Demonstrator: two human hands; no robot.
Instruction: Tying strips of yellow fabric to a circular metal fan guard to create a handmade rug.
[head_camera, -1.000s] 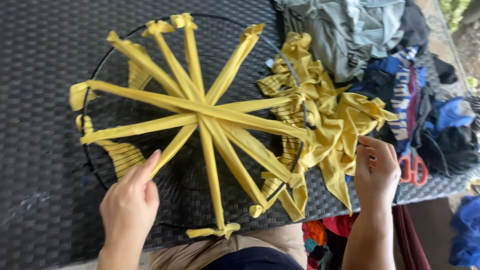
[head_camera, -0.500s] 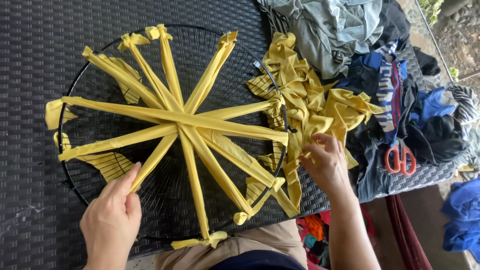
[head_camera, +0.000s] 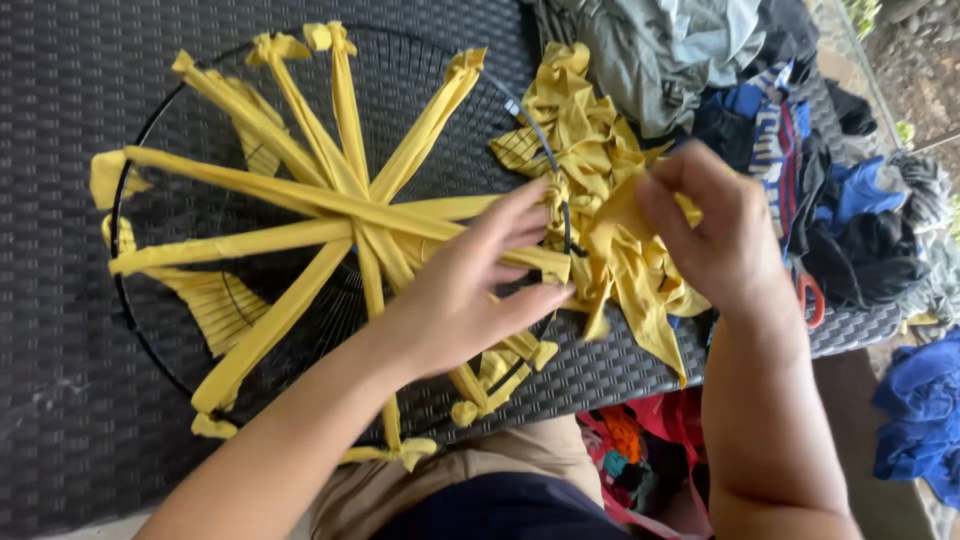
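Two hands busy: left hand (head_camera: 470, 300) spread loosely on limp, light yellow fabric strips (head_camera: 600, 200), right hand (head_camera: 715, 235) pinching one end.

The left hand (head_camera: 460, 300), which was resting at the near left edge of the black wire hoop (head_camera: 130, 320), is now reaching right across the yellow fabric spokes (head_camera: 300, 190) toward the hoop's right rim; the right hand (head_camera: 720, 235) is now lifting a piece from the loose yellow strips (head_camera: 590, 140), pinching it higher and farther
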